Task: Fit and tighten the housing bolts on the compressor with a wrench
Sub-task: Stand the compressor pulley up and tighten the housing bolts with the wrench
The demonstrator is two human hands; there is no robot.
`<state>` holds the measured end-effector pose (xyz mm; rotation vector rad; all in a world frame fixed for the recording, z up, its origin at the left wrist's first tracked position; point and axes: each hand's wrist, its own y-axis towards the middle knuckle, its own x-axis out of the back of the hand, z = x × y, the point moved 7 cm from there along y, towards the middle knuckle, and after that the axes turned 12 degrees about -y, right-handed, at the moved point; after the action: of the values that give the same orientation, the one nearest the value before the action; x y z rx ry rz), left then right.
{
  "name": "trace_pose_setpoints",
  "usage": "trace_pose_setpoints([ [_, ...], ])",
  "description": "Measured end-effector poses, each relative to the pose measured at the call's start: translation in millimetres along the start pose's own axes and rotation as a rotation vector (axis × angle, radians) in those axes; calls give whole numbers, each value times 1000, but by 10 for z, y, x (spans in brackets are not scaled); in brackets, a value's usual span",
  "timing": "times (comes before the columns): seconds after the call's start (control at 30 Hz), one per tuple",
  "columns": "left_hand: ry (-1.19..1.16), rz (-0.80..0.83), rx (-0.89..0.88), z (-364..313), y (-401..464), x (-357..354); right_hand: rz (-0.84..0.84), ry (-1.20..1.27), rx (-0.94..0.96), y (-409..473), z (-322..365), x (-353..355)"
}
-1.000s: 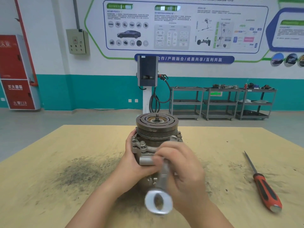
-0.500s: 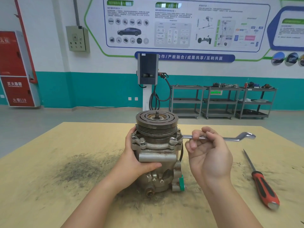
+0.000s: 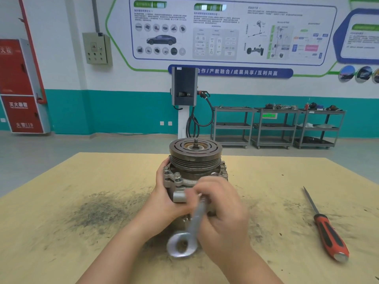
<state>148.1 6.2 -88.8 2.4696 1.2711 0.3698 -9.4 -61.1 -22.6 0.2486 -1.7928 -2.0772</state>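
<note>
Compressor (image 3: 195,173) upright mid-bench (image 3: 82,181), left hand (image 3: 164,198) wrapped round its housing. Right hand (image 3: 222,210) grip curled round the wrench (image 3: 190,228) shank (blurred), ring end toward camera. Screwdriver (image 3: 326,228) lies well to the right.

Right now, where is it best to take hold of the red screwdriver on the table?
Probably by the red-and-black handle, from above, fingers across its width. The screwdriver lies flat on the table, the handle thick, its thin shaft pointing away, nothing beside it.

wrench (image 3: 192,224) blurred (right hand (image 3: 223,214) too), engaged bolt hidden
</note>
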Motion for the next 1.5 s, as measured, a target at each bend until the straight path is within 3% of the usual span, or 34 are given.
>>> trace_pose_setpoints([
  [0.13, -21, 24, 4, 16, 3, 6, -4, 76, -23, 48, 38, 31],
  [0.27, -38, 18, 35, 28, 20, 29, -256, 415, -360, 180, -233, 328],
  [0.43, -28, 6, 49, 16, 21, 36, -318, 657, -846, 98, -688, 279],
  [0.7, -27, 26, 42, -27, 7, 8, -298, 788, -986, 76, -801, 196],
  [0.83, -22, 26, 38, -43, 3, 9, -246, 765, -938, 83, -784, 183],
  [0.93, -26, 16, 35, -44, 8, 24, -296, 692, -811, 86, -677, 222],
  [1.03, -48, 23, 23, -22, 13, 17, -233, 479, -441, 79, -349, 231],
  [1.17, -78, 25, 6, -23, 37, -8, 80, 144, 72, -16, 163, -11],
  [1.23, -72, 36, 17, -50, 32, -31, 110, 172, 127, -67, 246, -26],
  [1.33, -53, 126, 46, -32, 0, -48, 88, 360, -174, -3, 98, 8],
  [1.5, 324, 285, 212, -255, -183, 178, -22, 845, -792, 28, -349, -4],
])
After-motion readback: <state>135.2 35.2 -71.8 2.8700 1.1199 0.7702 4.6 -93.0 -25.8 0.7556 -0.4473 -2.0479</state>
